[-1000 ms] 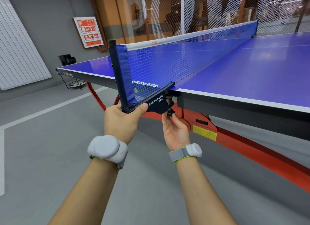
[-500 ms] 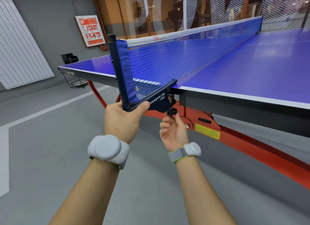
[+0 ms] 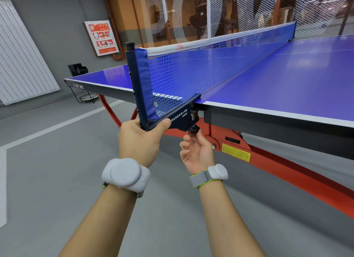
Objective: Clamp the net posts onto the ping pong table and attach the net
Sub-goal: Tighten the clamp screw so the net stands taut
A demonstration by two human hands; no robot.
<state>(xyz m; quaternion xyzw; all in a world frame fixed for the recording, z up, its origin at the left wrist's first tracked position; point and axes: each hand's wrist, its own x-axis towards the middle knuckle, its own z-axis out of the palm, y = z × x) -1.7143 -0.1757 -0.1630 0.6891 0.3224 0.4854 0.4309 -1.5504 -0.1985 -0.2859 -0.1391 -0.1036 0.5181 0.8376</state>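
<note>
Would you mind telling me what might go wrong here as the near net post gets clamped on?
The right hand pinches the black clamp knob from below with fingertips only; it may slip or end up under-tightened. If the left hand eases off the net post, the bracket could tilt on the table edge, slackening the net.

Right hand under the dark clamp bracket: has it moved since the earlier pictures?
Yes. The right hand has curled its fingers up to the black screw knob beneath the dark clamp bracket, having been open-palmed earlier.
</note>
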